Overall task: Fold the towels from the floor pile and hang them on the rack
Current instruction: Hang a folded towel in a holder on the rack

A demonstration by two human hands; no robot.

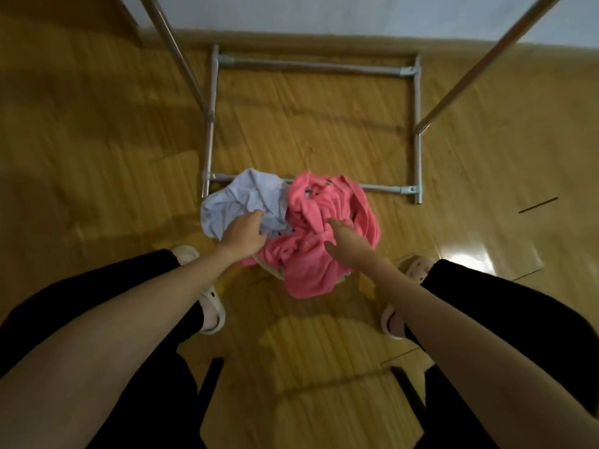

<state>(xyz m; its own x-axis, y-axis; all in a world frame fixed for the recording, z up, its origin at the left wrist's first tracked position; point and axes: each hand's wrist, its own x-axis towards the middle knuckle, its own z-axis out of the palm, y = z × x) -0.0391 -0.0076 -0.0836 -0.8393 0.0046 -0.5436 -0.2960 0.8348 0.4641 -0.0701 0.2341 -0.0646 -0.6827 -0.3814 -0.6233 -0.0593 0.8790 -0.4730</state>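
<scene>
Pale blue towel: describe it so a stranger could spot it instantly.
Find the metal rack base on the wooden floor. A crumpled pile lies over its near bar. The pale blue towel is the left heap, under the left hand, beside the larger pink towel.

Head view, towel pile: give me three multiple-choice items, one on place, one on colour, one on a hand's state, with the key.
1. Where does the pile lie?
A. On the floor, over the rack's near base bar
B. On the rack's top rail
C. On a chair

2. What colour is the towel under the left hand?
A. Green
B. Pale blue
C. Black

3. How is the right hand?
A. Fist round a pole
B. Holding a folded towel up
C. Open, fingers straight over the pink towel

Key: 1 A, the pile covers part of the rack bar on the floor. 2 B, the left hand rests on the blue towel. 3 C, the right hand is spread above the pink towel, gripping nothing.
</scene>
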